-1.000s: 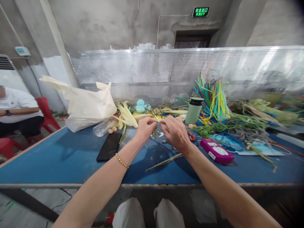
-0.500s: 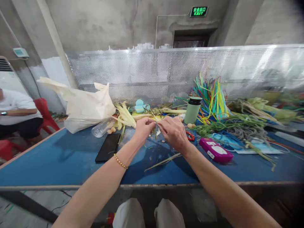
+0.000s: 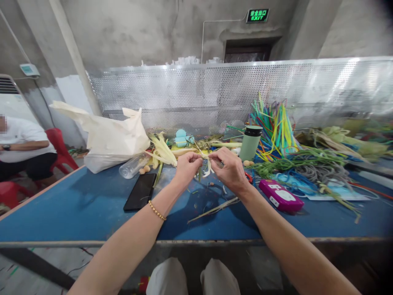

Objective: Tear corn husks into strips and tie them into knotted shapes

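Observation:
Both hands meet over the middle of the blue table, pinching one small pale piece that looks like corn husk. My left hand grips its left side between thumb and fingers. At its right side, the thumb and fingertips of my right hand are closed on it. A pale strip hangs down between the hands. Beyond my left hand lies a bunch of pale yellow-green husks. Under my wrists a thin dry strand rests on the table. Red-handled scissors lie partly hidden behind my right hand.
Left on the blue table are a white plastic bag, a clear bottle and a black phone. To the right stand a green tumbler, a purple pack, green cords and colourful strips. A person sits far left.
My right hand has shifted slightly right, away from my left hand. More of the pale strip between them now shows. My left hand stays nearly in place.

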The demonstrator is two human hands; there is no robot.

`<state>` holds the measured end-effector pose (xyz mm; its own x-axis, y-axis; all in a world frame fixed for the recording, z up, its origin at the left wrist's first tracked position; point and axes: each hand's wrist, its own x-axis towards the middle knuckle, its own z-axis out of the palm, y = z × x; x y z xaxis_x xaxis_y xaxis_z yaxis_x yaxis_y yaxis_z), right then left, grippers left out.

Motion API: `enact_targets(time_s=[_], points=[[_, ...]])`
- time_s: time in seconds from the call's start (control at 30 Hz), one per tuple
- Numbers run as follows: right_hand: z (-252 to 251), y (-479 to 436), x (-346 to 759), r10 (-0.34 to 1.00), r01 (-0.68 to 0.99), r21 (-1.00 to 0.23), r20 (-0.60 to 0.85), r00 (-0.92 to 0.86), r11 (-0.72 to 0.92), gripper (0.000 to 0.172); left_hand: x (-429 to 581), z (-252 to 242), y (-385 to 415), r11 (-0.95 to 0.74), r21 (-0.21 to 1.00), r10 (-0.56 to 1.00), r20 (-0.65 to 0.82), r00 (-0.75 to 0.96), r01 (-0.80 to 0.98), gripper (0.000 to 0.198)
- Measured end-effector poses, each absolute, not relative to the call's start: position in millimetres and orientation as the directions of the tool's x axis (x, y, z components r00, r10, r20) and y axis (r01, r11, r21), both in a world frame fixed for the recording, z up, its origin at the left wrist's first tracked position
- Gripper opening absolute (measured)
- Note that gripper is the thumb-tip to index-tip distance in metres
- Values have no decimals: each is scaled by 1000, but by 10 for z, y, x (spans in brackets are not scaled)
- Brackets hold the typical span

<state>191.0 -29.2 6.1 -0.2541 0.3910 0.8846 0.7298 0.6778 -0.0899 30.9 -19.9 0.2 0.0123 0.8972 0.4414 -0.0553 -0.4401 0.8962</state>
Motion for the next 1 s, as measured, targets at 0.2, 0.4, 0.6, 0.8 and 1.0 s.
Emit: enact_targets(time_s=[0.2, 0.4, 0.6, 0.8, 1.0], points=[[35, -330, 1884, 367, 736, -8, 870, -329, 677, 11, 303, 11, -203, -409, 908, 912, 411, 3, -92, 9], [46, -353, 1870, 317, 700, 170, 800, -509, 693, 17, 301, -12, -178, -390, 914, 919, 393, 7, -113, 8], [52, -358, 1884, 350, 679, 7, 853, -387, 734, 13, 291, 5, -163, -454, 888, 889, 457, 30, -71, 6], [68, -378, 1881, 335, 662, -79, 903, -270, 745, 4, 295, -10, -150, -470, 882, 881, 471, 48, -33, 8], [71, -389, 1865, 404, 666, -252, 911, -82, 703, 6, 298, -12, -174, -539, 841, 840, 535, 88, 35, 12]])
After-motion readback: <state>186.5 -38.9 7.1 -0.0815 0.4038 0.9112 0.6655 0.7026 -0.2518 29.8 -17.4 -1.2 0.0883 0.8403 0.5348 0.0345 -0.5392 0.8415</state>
